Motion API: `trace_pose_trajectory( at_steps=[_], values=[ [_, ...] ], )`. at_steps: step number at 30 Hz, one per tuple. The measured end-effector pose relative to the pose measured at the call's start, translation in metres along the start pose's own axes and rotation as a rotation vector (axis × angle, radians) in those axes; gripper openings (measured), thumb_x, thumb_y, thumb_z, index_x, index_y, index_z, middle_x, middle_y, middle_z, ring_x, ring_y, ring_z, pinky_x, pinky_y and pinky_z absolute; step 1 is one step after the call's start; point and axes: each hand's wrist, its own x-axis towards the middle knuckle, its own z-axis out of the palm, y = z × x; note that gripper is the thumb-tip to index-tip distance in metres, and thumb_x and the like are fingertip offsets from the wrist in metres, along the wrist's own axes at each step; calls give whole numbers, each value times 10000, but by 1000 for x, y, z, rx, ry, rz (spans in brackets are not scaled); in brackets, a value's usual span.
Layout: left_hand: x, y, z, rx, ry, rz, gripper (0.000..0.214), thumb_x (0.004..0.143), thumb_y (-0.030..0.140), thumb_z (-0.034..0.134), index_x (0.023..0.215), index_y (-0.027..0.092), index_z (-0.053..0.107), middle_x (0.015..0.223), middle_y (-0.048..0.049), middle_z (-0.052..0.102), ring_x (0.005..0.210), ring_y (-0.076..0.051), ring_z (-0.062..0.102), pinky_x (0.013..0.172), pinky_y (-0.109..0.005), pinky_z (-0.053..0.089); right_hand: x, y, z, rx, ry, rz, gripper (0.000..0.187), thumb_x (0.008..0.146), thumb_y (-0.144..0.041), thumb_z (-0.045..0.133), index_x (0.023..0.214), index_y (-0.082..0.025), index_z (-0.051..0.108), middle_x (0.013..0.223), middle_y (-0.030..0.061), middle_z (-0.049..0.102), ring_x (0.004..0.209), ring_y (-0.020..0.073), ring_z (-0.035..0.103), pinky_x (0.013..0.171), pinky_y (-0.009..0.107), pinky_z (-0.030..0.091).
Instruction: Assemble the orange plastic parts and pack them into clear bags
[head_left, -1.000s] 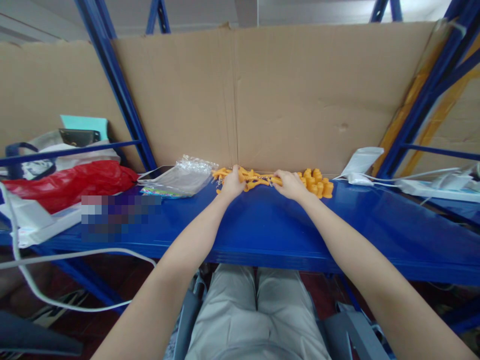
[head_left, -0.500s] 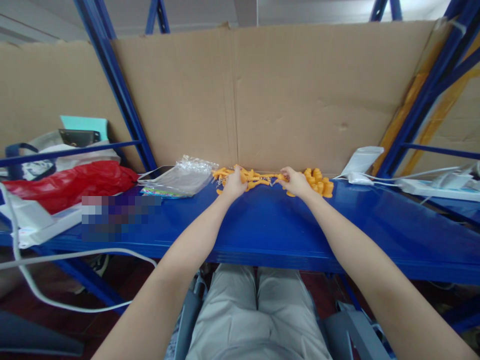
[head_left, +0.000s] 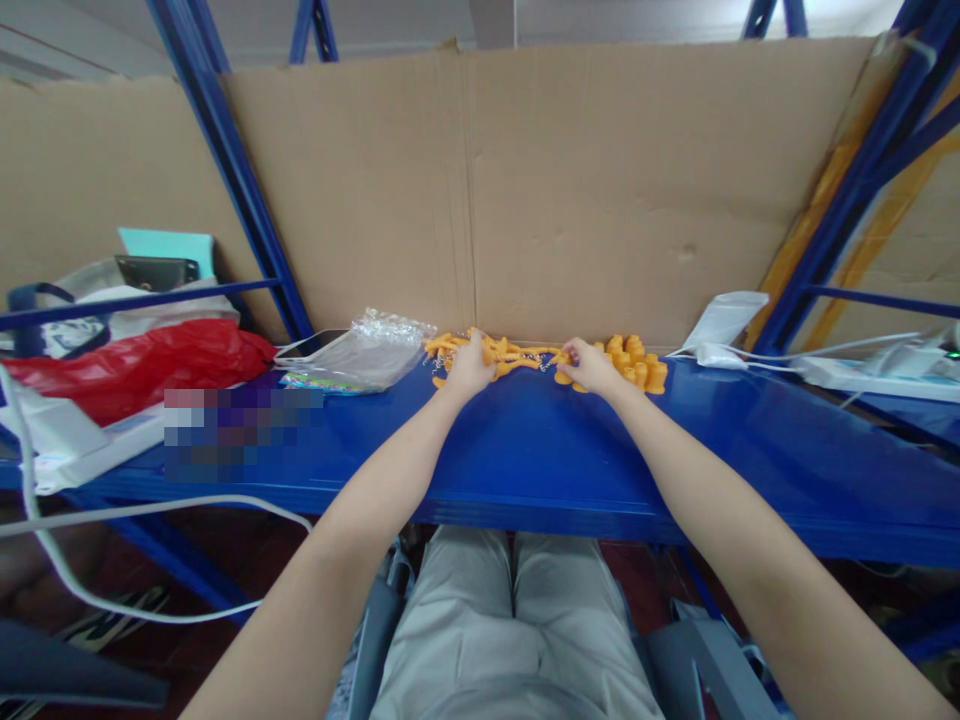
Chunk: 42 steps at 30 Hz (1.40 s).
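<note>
Right hand [head_left: 591,367] has shifted rightward, pinching an orange piece [head_left: 561,357]
Left hand [head_left: 469,370] probably steadies the chained pile [head_left: 504,352], grip hidden

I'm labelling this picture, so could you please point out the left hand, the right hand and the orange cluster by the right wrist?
Left hand [head_left: 470,369]: head view, on its back.
Right hand [head_left: 593,367]: head view, on its back.
Orange cluster [head_left: 640,375]: head view, on a front piece.

1. Soft light covers the cardboard panel [head_left: 637,180]; the ceiling [head_left: 637,20] is brightest.
2. The blue counter [head_left: 540,450] glares faintly; the floor [head_left: 195,650] is dim.
3. Edges stretch, pixelation masks a left-hand patch [head_left: 240,435], and the orange pieces [head_left: 637,372] look slightly blurred.
</note>
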Motion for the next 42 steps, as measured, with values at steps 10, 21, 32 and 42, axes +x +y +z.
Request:
trace_pose_trajectory(
  at_steps=[10,21,32,42],
  values=[
    [-1,3,-1,81,-20,3,454,738,62,627,1147,158,454,979,-94,657,957,-237,645,850,-341,482,-14,-25,-22,-346,-221,98,386,895,-249,492,1274,-177,502,1189,149,675,1136,306,593,958,465,376],
    [1,-3,4,122,-6,14,450,740,80,620,1149,176,461,967,-96,655,971,-256,645,859,-367,493,-17,-29,-26,-432,-255,149,437,881,-190,501,1314,-144,467,1194,196,660,1149,330,589,974,510,358],
    [2,-6,5,155,-13,47,469,756,86,604,1190,159,443,1008,-115,666,981,-246,649,855,-359,497,-21,-32,-21,-499,-154,84,399,888,-191,491,1283,-136,514,1298,189,574,1226,318,516,1001,521,334],
    [3,-6,5,154,-21,44,466,768,100,599,1197,183,437,1032,-103,665,999,-235,644,878,-369,498,-18,-24,-19,-483,-142,79,386,890,-156,458,1270,-138,524,1299,177,577,1214,306,523,983,514,338]
  ],
)
